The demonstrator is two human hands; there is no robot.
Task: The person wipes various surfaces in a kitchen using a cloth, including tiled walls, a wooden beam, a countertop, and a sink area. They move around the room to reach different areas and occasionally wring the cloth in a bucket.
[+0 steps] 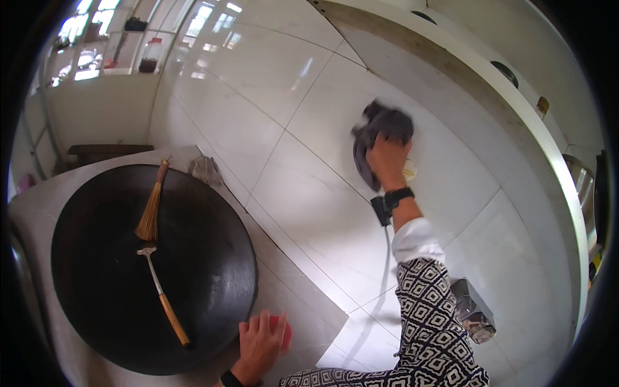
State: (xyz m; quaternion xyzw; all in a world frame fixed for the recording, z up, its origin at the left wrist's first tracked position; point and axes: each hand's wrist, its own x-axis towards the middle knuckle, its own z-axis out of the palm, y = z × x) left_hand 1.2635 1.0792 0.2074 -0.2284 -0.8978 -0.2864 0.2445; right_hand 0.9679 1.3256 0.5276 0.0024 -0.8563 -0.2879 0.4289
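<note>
My right hand (388, 156) grips a bunched dark grey cloth (394, 126) against the white tiled wall (333, 164). The cloth is blurred, and a wall socket (410, 170) peeks out beside the wrist. At the bottom, my left hand (259, 346) has its fingers over a small red object (287, 334) on the grey counter (309, 309); its full shape is hidden. To the left of that hand sits a large black wok (208, 309). A straw brush (151, 213) and a spatula with a wooden handle (169, 314) lie in it.
A crumpled grey rag (205, 169) rests behind the wok. A clear container (471, 309) stands near my right sleeve. A pale shelf (556, 140) runs along the right. At the upper left, a red-lidded jar (151, 55) stands on a shelf by a window.
</note>
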